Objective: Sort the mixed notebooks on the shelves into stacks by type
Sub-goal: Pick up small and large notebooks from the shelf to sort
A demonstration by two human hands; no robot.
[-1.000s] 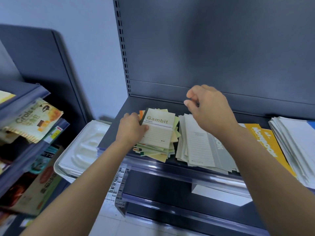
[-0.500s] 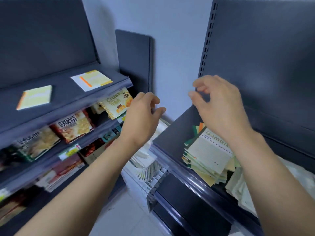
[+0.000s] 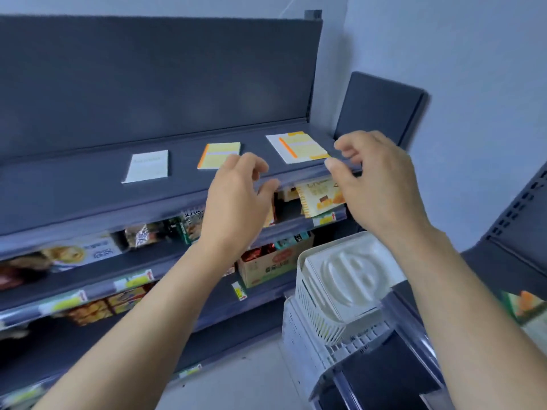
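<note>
1. Fingers [image 3: 255,166] of the left hand [image 3: 236,199] are held loosely curled, with nothing gripped; those of the right hand [image 3: 377,184] are likewise half curled and empty.
2. Three notebooks are laid apart on the top shelf [image 3: 74,196]: a white notebook [image 3: 146,166], a yellow notebook [image 3: 217,153] and a white-and-yellow notebook [image 3: 297,147], nearest the right hand.

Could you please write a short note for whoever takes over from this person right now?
Left hand: open, empty, in front of the top shelf's edge.
Right hand: open, empty, beside it.
Top shelf: white notebook, yellow notebook with an orange spine, and white-and-yellow notebook lie flat and apart.
Done: three types seemingly started.
Left: blurred covers at far right, probably the mixed pile; most sorting likely remains.
</note>
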